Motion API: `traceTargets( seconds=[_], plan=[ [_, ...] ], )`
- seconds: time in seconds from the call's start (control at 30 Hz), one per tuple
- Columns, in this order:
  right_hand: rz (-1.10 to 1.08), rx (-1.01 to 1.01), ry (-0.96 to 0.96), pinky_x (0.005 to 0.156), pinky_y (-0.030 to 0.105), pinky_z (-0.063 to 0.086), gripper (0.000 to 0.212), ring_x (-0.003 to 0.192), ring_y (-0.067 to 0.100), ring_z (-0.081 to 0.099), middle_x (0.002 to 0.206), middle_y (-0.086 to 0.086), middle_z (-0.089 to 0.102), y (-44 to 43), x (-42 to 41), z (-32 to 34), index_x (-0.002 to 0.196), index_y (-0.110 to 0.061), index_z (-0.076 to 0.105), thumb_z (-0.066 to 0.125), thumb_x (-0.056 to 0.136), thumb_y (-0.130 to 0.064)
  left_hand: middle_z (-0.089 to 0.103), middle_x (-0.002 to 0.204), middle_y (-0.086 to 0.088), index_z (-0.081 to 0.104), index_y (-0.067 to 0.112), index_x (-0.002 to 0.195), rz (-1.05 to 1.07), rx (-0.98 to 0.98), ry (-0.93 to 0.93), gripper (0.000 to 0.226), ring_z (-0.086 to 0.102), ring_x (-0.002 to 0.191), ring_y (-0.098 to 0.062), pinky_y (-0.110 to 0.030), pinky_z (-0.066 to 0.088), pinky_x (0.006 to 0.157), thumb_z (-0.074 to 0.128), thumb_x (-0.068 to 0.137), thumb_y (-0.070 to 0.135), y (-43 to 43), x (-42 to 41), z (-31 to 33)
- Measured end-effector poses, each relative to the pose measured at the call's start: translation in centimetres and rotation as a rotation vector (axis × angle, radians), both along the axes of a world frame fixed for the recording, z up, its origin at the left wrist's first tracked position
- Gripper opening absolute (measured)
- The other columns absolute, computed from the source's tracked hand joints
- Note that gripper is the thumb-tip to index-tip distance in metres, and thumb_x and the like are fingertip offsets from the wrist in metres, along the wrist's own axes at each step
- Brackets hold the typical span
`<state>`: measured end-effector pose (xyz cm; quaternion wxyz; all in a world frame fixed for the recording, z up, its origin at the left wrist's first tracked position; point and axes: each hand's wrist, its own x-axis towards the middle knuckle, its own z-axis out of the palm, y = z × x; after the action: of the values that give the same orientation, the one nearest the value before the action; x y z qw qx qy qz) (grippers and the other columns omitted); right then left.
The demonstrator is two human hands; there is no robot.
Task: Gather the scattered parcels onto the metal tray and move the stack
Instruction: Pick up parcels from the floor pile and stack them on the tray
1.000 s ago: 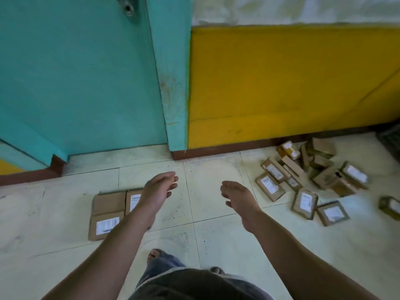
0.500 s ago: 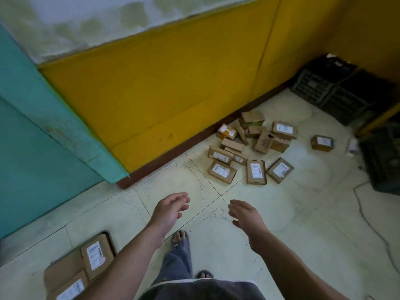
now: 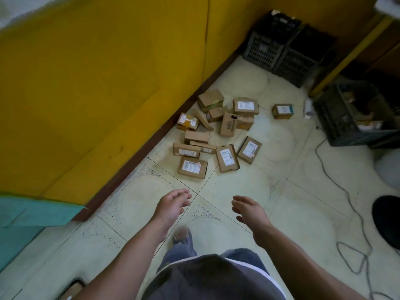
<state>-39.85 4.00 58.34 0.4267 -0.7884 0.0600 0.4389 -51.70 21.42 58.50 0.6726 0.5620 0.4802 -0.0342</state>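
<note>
Several small brown cardboard parcels (image 3: 218, 133) with white labels lie scattered on the tiled floor beside the yellow wall. The nearest one (image 3: 192, 167) lies flat, label up. One parcel (image 3: 282, 111) sits apart to the right. My left hand (image 3: 172, 205) and my right hand (image 3: 249, 210) hang in the air over bare tiles, well short of the pile, fingers relaxed and holding nothing. At the bottom left edge a corner of a tray-like rim with a parcel (image 3: 72, 290) in it shows; most of it is cut off.
Black plastic crates (image 3: 279, 50) stand in the far corner, and another crate (image 3: 350, 113) with items stands at the right. A grey cable (image 3: 337, 185) snakes across the floor on the right. A dark round object (image 3: 387, 219) sits at the right edge. My feet show below.
The view has swung right, away from the teal door and the parcels at my left. The scattered pile now lies ahead and closer. Both hands stay empty and relaxed.
</note>
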Motion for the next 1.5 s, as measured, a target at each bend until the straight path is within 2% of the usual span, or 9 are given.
traceTargets(
  seconds=[0.23,0.47,0.63,0.73,0.87,1.0,1.13,1.37,1.5],
  plan=[
    [-0.143,0.000,0.094,0.096,0.033,0.046,0.030,0.111,0.019,0.058,0.121,0.004,0.061,3.3,8.6,-2.4,0.129,-0.012,0.057,0.052,0.099,-0.015,0.068,0.105,0.002,0.063,0.020,0.108,-0.051,-0.037,0.096,0.017,0.063,0.102,-0.013,-0.026,0.047,0.082,0.049,0.100,0.017,4.9,9.1,-2.8],
    [-0.085,-0.026,0.169,0.089,0.030,0.049,0.027,0.107,0.020,0.059,0.120,0.007,0.062,6.8,18.5,-6.5,0.125,-0.014,0.059,0.053,0.099,-0.016,0.068,0.111,0.001,0.063,0.022,0.111,-0.029,-0.020,0.187,0.018,0.062,0.107,-0.014,-0.026,0.046,0.087,0.049,0.100,0.020,8.3,17.0,-5.1],
    [-0.028,-0.084,0.219,0.107,0.046,0.044,0.032,0.117,0.023,0.055,0.128,0.006,0.059,9.9,24.4,-10.4,0.129,-0.016,0.057,0.054,0.097,-0.016,0.066,0.114,0.001,0.062,0.028,0.104,-0.039,-0.051,0.250,0.015,0.061,0.110,-0.016,-0.031,0.046,0.095,0.049,0.101,0.022,11.1,22.1,-8.0],
    [-0.020,-0.115,0.245,0.107,0.045,0.044,0.033,0.119,0.023,0.055,0.131,0.006,0.058,12.1,26.8,-13.6,0.131,-0.016,0.057,0.054,0.098,-0.017,0.068,0.112,0.001,0.062,0.031,0.099,-0.048,-0.056,0.271,0.015,0.062,0.109,-0.016,-0.032,0.049,0.095,0.050,0.100,0.022,13.1,24.5,-10.6],
    [-0.071,-0.169,0.262,0.106,0.044,0.045,0.033,0.119,0.024,0.055,0.131,0.007,0.059,14.4,28.2,-17.5,0.130,-0.016,0.058,0.055,0.097,-0.017,0.068,0.113,-0.002,0.062,0.023,0.109,-0.043,-0.109,0.300,0.015,0.063,0.108,-0.016,-0.023,0.048,0.085,0.051,0.100,0.019,15.2,26.2,-14.3],
    [-0.120,-0.191,0.287,0.108,0.044,0.043,0.034,0.119,0.024,0.057,0.131,0.008,0.060,17.0,28.3,-23.0,0.129,-0.013,0.059,0.057,0.095,-0.016,0.069,0.113,-0.002,0.062,0.026,0.104,-0.096,-0.148,0.350,0.014,0.064,0.109,-0.016,-0.024,0.050,0.084,0.050,0.100,0.019,18.2,27.0,-20.6],
    [-0.096,-0.223,0.320,0.109,0.043,0.042,0.042,0.121,0.024,0.056,0.133,0.005,0.059,18.9,27.9,-29.0,0.135,-0.014,0.055,0.059,0.093,-0.015,0.069,0.109,-0.002,0.063,0.028,0.099,-0.113,-0.145,0.409,0.012,0.064,0.106,-0.015,-0.037,0.050,0.098,0.054,0.097,0.020,20.4,27.5,-27.4],
    [-0.050,-0.244,0.333,0.113,0.044,0.037,0.058,0.128,0.023,0.050,0.146,0.000,0.049,20.9,27.3,-45.5,0.144,-0.019,0.045,0.063,0.089,-0.022,0.067,0.107,-0.002,0.062,0.024,0.117,-0.125,-0.162,0.514,0.022,0.055,0.092,-0.014,-0.018,0.045,0.064,0.055,0.097,0.018,23.1,27.2,-44.9],
    [-0.022,-0.292,0.363,0.111,0.043,0.040,0.051,0.127,0.024,0.051,0.143,0.005,0.051,21.5,26.8,-53.2,0.141,-0.016,0.048,0.061,0.092,-0.018,0.067,0.112,0.000,0.056,0.030,0.128,-0.214,-0.118,0.575,0.032,0.060,0.098,-0.011,-0.027,0.048,0.076,0.055,0.096,0.026,23.4,26.4,-52.8]
  ],
)
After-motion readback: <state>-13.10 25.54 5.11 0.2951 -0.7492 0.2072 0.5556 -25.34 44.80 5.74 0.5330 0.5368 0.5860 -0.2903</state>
